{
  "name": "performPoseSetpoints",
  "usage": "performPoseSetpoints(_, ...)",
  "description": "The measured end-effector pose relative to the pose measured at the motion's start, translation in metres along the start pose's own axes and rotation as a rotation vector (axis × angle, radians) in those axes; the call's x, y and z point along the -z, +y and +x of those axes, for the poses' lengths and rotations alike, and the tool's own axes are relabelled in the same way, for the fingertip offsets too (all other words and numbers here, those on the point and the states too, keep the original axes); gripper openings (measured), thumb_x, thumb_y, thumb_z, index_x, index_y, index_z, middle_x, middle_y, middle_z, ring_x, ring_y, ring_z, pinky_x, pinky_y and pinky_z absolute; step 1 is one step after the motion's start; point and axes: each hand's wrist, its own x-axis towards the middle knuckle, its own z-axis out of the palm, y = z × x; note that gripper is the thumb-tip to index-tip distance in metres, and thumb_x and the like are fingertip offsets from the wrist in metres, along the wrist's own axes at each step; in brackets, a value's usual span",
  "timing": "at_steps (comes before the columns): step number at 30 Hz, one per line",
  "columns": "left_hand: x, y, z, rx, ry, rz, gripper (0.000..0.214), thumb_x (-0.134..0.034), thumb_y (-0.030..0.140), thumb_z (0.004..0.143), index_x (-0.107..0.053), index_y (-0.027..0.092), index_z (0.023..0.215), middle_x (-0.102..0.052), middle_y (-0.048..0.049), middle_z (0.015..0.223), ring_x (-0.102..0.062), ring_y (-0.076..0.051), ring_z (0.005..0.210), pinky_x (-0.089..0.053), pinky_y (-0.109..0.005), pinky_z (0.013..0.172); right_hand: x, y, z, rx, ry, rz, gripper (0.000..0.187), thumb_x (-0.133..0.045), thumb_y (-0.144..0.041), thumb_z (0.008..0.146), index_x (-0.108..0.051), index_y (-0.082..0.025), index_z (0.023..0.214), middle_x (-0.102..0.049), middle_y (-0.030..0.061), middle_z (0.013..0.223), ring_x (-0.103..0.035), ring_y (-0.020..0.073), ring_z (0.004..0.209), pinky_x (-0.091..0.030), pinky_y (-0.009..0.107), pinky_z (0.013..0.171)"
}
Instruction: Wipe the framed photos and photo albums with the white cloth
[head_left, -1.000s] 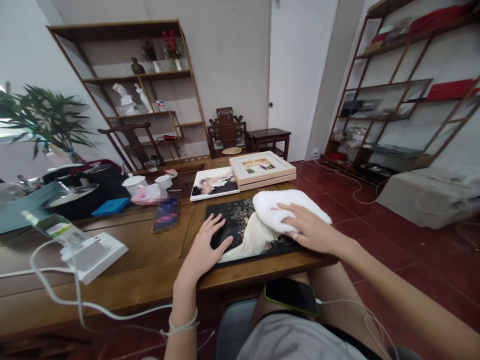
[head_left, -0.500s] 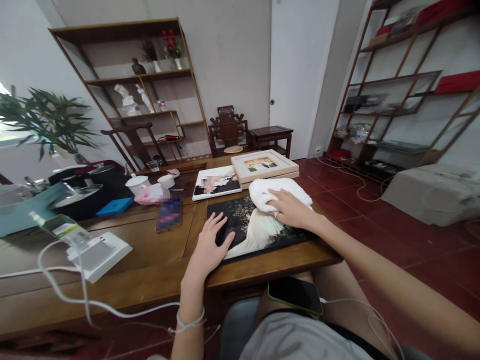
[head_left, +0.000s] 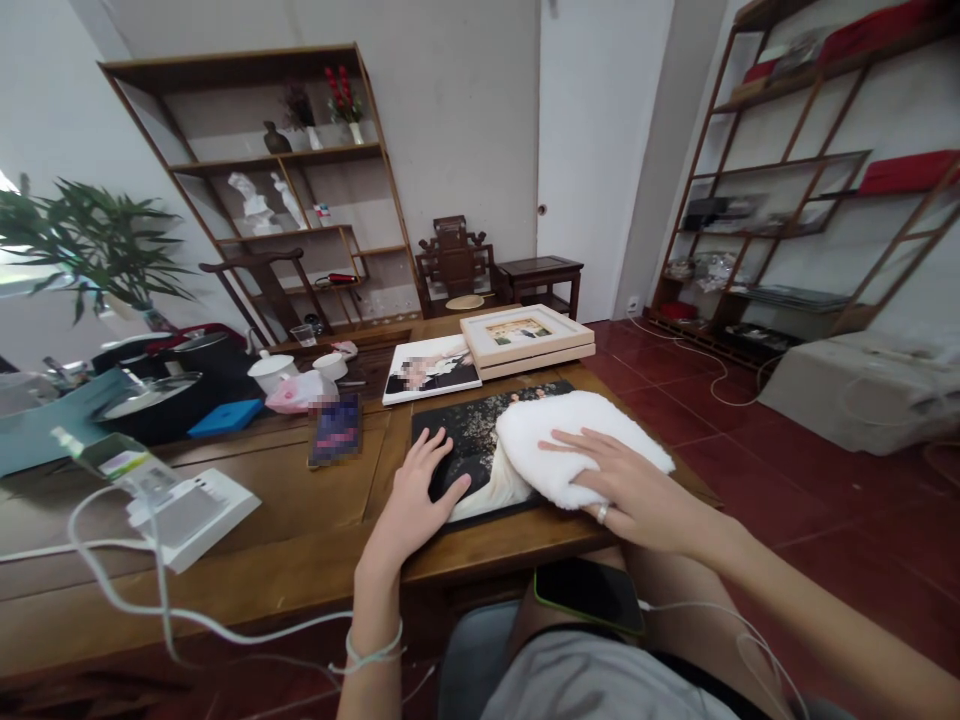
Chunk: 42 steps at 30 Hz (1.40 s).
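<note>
A dark photo panel (head_left: 472, 425), showing a figure in a long white dress, lies flat on the wooden table (head_left: 300, 540). My left hand (head_left: 420, 490) rests on its left side, fingers spread and holding nothing. Over the panel's right part is a folded white towel (head_left: 555, 430), which hides much of the picture. My right hand (head_left: 622, 485) holds this towel from above, its fingers pressed along the front right of it, near the table's edge.
Behind the panel lie a white-edged photo print (head_left: 435, 370) and stacked pale wooden frames (head_left: 525, 335). A white box (head_left: 195, 515), cables, a blurred dark item (head_left: 335, 430) and cups (head_left: 274, 370) stand to the left. A phone (head_left: 589, 597) rests on my lap.
My right hand has drawn the towel toward me and to the right, uncovering the panel's far edge. My left hand stays nearly in place.
</note>
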Motion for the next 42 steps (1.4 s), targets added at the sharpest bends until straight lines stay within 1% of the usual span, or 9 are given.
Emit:
performPoseSetpoints(4,0.001,0.0,0.001,0.007,-0.043,0.012,0.049,-0.051,0.044,0.086,-0.049,0.022,0.13,-0.038,-0.0091,0.148,-0.019,-0.025,0.143,-0.023,-0.051,0.112,0.002,0.028,0.024,-0.128,0.022,-0.075,0.028,-0.05,-0.014,0.081,-0.066,-0.017,0.103,-0.048,0.0153,0.138,-0.039,0.0297,0.13,-0.03,0.049,0.107)
performPoseSetpoints(9,0.002,0.0,0.001,-0.003,-0.064,0.031,0.053,-0.048,0.043,0.087,-0.045,0.018,0.133,-0.034,-0.0111,0.149,-0.017,-0.025,0.143,-0.021,-0.053,0.112,0.008,0.051,0.062,-0.316,-0.084,-0.109,0.027,-0.047,-0.022,0.087,-0.067,-0.019,0.104,-0.064,0.0116,0.118,-0.057,0.0293,0.109,-0.044,0.041,0.091)
performPoseSetpoints(11,0.001,-0.001,0.001,-0.003,-0.065,0.032,0.053,-0.048,0.043,0.087,-0.045,0.018,0.134,-0.034,-0.0107,0.149,-0.016,-0.025,0.143,-0.021,-0.053,0.112,0.005,0.051,0.073,-0.358,-0.081,-0.114,0.029,-0.045,-0.022,0.088,-0.066,-0.017,0.106,-0.064,0.0129,0.116,-0.057,0.0299,0.11,-0.043,0.042,0.091)
performPoseSetpoints(14,0.0,-0.002,0.001,0.012,-0.06,0.019,0.054,-0.048,0.042,0.087,-0.045,0.017,0.134,-0.034,-0.0109,0.149,-0.016,-0.025,0.143,-0.021,-0.052,0.112,-0.002,0.042,0.078,-0.395,-0.059,-0.133,0.032,-0.044,-0.016,0.085,-0.065,-0.014,0.11,-0.058,0.0168,0.126,-0.044,0.0331,0.125,-0.035,0.051,0.1)
performPoseSetpoints(18,-0.002,-0.002,0.003,0.032,-0.049,0.009,0.055,-0.05,0.042,0.086,-0.046,0.014,0.133,-0.035,-0.0119,0.149,-0.017,-0.025,0.143,-0.021,-0.051,0.112,-0.007,0.019,0.051,-0.314,-0.048,-0.113,0.036,-0.043,-0.011,0.082,-0.063,-0.014,0.112,-0.047,0.0147,0.139,-0.03,0.0297,0.135,-0.025,0.053,0.107)
performPoseSetpoints(25,-0.002,0.001,0.003,0.009,-0.022,0.024,0.053,-0.049,0.043,0.087,-0.049,0.015,0.132,-0.037,-0.0116,0.148,-0.02,-0.025,0.142,-0.023,-0.052,0.111,0.008,-0.018,-0.023,-0.186,0.003,0.034,0.028,-0.044,-0.01,0.078,-0.065,-0.019,0.094,-0.043,0.0086,0.144,-0.025,0.0241,0.139,-0.02,0.051,0.113)
performPoseSetpoints(30,-0.003,0.0,0.002,0.011,0.009,0.017,0.053,-0.05,0.048,0.086,-0.052,0.016,0.128,-0.041,-0.0114,0.146,-0.023,-0.025,0.141,-0.024,-0.051,0.111,0.012,-0.014,-0.037,-0.182,-0.015,0.129,0.027,-0.044,-0.012,0.077,-0.064,-0.021,0.092,-0.04,0.0048,0.146,-0.023,0.0245,0.139,-0.019,0.052,0.113)
performPoseSetpoints(37,-0.003,-0.002,0.004,-0.004,0.003,0.034,0.054,-0.052,0.047,0.084,-0.052,0.016,0.128,-0.041,-0.012,0.145,-0.024,-0.026,0.141,-0.025,-0.052,0.111,0.012,0.026,0.026,-0.319,-0.073,0.071,0.028,-0.044,-0.029,0.088,-0.067,-0.02,0.102,-0.057,0.0085,0.131,-0.041,0.0283,0.128,-0.03,0.047,0.106)
performPoseSetpoints(42,-0.002,0.0,0.004,-0.002,-0.001,0.038,0.054,-0.052,0.046,0.084,-0.052,0.015,0.128,-0.042,-0.0125,0.145,-0.024,-0.026,0.141,-0.025,-0.051,0.111,0.001,0.023,0.08,-0.554,-0.084,-0.045,0.037,-0.038,-0.024,0.09,-0.061,-0.018,0.118,-0.053,0.0141,0.133,-0.037,0.0345,0.129,-0.024,0.063,0.101)
